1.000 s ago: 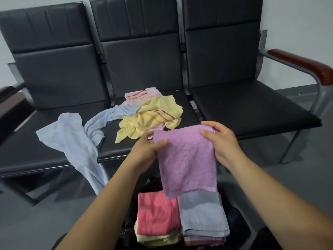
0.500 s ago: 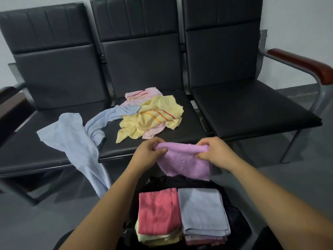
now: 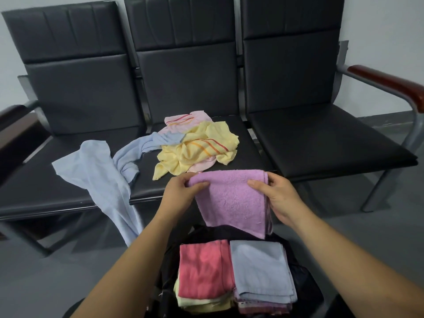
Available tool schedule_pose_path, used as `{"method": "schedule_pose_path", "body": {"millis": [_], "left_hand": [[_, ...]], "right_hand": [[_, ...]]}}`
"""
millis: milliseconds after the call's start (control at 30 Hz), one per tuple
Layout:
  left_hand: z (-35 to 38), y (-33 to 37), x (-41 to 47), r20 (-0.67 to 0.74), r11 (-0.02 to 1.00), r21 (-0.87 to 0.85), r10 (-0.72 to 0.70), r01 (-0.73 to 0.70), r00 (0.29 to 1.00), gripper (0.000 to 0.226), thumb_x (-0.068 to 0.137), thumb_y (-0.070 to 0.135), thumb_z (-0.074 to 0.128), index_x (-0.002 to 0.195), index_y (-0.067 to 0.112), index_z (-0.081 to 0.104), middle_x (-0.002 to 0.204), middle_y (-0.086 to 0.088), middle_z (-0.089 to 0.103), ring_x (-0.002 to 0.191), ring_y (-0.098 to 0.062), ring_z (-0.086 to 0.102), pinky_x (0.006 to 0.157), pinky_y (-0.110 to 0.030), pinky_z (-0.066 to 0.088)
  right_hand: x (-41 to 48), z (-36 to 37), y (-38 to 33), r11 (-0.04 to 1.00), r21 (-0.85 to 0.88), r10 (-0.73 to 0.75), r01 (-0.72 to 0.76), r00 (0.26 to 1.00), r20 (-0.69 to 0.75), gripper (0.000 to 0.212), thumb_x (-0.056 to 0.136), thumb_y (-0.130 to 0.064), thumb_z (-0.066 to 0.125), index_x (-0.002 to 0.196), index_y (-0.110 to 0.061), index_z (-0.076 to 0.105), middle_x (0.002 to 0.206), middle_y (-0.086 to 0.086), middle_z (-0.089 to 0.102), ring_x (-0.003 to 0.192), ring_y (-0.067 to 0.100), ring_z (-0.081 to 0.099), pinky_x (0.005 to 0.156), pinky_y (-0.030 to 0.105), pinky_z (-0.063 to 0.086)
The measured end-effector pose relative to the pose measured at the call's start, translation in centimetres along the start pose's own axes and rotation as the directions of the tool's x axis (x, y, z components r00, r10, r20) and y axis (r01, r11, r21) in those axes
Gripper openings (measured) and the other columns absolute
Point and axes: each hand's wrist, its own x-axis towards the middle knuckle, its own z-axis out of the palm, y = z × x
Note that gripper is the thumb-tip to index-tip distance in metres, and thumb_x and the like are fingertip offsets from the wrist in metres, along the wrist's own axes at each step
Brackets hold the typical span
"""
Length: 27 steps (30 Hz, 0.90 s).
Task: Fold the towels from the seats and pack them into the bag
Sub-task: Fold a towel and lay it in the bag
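Observation:
A folded purple towel (image 3: 231, 200) hangs in front of the middle seat, above the bag. My left hand (image 3: 181, 191) pinches its top left corner and my right hand (image 3: 275, 198) grips its top right edge. Below it an open black bag (image 3: 305, 285) holds two stacks of folded towels, a red towel (image 3: 202, 269) on top at the left and a blue-grey towel (image 3: 259, 267) at the right. On the middle seat lies a crumpled yellow striped towel (image 3: 197, 152) over a pink towel (image 3: 183, 121). A light blue towel (image 3: 101, 171) drapes off the left seat's front edge.
Three joined black seats (image 3: 321, 138) stand against a white wall, with a wooden armrest (image 3: 390, 81) on the right and another armrest (image 3: 13, 125) on the left. Metal legs (image 3: 378, 193) stand on grey floor.
The purple towel was bunched low between my hands half a second ago; it now hangs as a flat, shorter folded panel, held slightly higher.

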Motion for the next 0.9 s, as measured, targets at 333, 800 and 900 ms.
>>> {"method": "schedule_pose_path", "body": {"millis": [333, 800, 900], "left_hand": [[-0.6, -4.6, -0.9, -0.014, 0.984, -0.043, -0.173, 0.172, 0.985, 0.034, 0.102, 0.049, 0.052, 0.102, 0.017, 0.062, 0.091, 0.005, 0.065, 0.087, -0.01, 0.06, 0.079, -0.028, 0.046], [1.8, -17.8, -5.8, 0.063, 0.83, 0.316, -0.502, 0.46, 0.862, 0.039, 0.106, 0.045, 0.045, 0.109, 0.008, 0.058, 0.114, -0.012, 0.068, 0.103, -0.026, 0.061, 0.081, -0.028, 0.037], [2.5, -19.1, -6.1, 0.054, 0.802, 0.289, -0.559, 0.524, 0.827, 0.043, 0.104, 0.048, 0.046, 0.116, 0.009, 0.057, 0.114, -0.009, 0.067, 0.101, -0.022, 0.06, 0.085, -0.032, 0.044]], "right_hand": [[1.2, 3.1, 3.4, 0.928, 0.188, 0.314, -0.323, 0.947, 0.073, 0.01, 0.09, 0.004, 0.068, 0.097, 0.011, 0.07, 0.085, 0.024, 0.075, 0.07, 0.028, 0.075, 0.061, 0.034, 0.062], [0.3, 5.6, 19.4, 0.72, -0.241, 0.647, -0.65, 0.755, -0.105, 0.019, 0.098, -0.015, 0.065, 0.111, -0.002, 0.065, 0.1, 0.02, 0.076, 0.09, 0.036, 0.075, 0.08, 0.056, 0.061], [0.7, 5.5, 21.0, 0.693, -0.214, 0.676, -0.689, 0.724, -0.141, 0.019, 0.095, -0.008, 0.065, 0.111, 0.0, 0.061, 0.098, 0.022, 0.074, 0.086, 0.04, 0.076, 0.074, 0.06, 0.061]]}}
